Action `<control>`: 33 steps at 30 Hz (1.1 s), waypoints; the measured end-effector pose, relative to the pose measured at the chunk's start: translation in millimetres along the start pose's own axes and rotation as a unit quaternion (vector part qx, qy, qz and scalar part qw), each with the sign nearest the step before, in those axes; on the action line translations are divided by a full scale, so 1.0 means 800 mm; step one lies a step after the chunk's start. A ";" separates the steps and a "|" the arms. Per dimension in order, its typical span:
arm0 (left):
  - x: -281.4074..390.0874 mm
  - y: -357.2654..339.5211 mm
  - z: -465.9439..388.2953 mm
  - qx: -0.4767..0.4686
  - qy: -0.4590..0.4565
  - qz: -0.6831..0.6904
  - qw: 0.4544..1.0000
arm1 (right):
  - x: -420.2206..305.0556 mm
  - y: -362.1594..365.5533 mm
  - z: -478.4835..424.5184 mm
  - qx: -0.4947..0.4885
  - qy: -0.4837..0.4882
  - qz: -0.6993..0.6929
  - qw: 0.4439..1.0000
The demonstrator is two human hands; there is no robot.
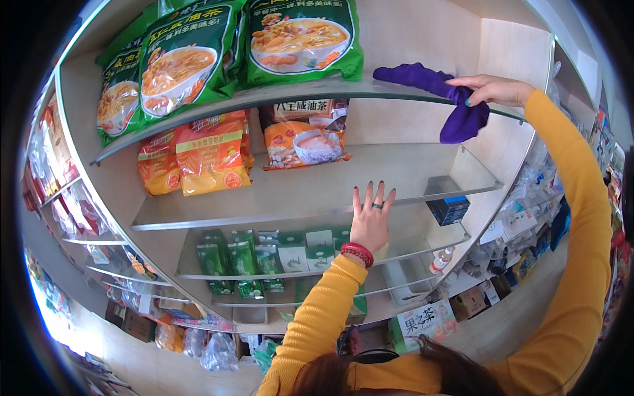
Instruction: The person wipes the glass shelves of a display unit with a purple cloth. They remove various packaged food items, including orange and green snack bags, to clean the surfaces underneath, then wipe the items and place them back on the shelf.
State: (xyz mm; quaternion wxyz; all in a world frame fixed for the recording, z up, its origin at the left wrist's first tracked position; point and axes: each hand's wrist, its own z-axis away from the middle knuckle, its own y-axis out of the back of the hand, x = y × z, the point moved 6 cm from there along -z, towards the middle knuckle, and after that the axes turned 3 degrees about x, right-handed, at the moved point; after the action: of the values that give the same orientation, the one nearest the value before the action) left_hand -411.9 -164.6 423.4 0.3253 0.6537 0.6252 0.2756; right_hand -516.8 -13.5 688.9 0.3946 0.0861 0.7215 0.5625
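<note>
My right hand pinches a purple cloth between thumb and fingers at the right end of the upper glass shelf. Part of the cloth lies along that shelf, and the rest hangs below its front edge. My left hand, with a ring and red bracelets at the wrist, is spread with fingers apart by the front edge of the middle glass shelf; whether it touches the glass I cannot tell. Nothing is in it. Left of the cloth, large green food bags stand on the upper shelf.
Orange-and-yellow bags and a brown-and-orange bag stand on the middle shelf. Green packets, a dark blue box and a small bottle are lower down. Plastic bags and a printed carton sit near the floor.
</note>
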 end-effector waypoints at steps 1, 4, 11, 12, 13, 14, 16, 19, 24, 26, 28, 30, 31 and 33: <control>-0.001 0.000 0.001 -0.005 0.002 -0.003 1.000 | -0.020 -0.010 0.005 0.009 0.028 0.037 0.999; -0.006 0.011 0.003 -0.009 0.017 0.057 0.998 | -0.076 -0.038 0.016 -0.015 0.104 0.101 0.989; -0.027 0.123 0.085 0.236 0.111 0.195 0.946 | -0.143 -0.092 -0.028 0.019 0.266 0.127 0.955; -0.036 0.141 0.103 0.258 0.132 0.196 0.937 | -0.154 -0.097 -0.032 0.028 0.277 0.148 0.949; -0.047 0.159 0.121 0.279 0.156 0.195 0.927 | -0.162 -0.102 -0.042 0.048 0.282 0.172 0.943; -0.058 0.175 0.138 0.307 0.184 0.179 0.917 | -0.169 -0.109 -0.055 0.069 0.287 0.195 0.935; -0.081 0.209 0.174 0.359 0.230 0.155 0.891 | -0.194 -0.125 -0.070 0.118 0.339 0.225 0.906; -0.101 0.241 0.218 0.401 0.285 0.138 0.859 | -0.239 -0.150 -0.086 0.120 0.348 0.236 0.899; -0.102 0.258 0.247 0.403 0.319 0.136 0.847 | -0.313 -0.199 -0.127 0.178 0.454 0.203 0.849; -0.098 0.254 0.243 0.395 0.312 0.148 0.851 | -0.327 -0.202 -0.132 0.213 0.437 0.237 0.841; -0.094 0.249 0.239 0.388 0.309 0.172 0.851 | -0.329 -0.210 -0.148 0.270 0.367 0.251 0.854; -0.091 0.250 0.240 0.375 0.312 0.172 0.856 | -0.345 -0.240 -0.133 0.345 0.304 0.321 0.828; -0.088 0.249 0.238 0.368 0.313 0.175 0.858 | -0.351 -0.248 -0.128 0.357 0.288 0.333 0.824; -0.081 0.245 0.230 0.355 0.299 0.178 0.868 | -0.351 -0.253 -0.127 0.405 0.284 0.339 0.800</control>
State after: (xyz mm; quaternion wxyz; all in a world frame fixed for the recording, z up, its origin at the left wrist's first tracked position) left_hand -150.3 -245.5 460.3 -0.1862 0.7116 0.6212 0.2704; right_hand -330.6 -319.8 649.0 -0.1150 0.3132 0.8881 0.3163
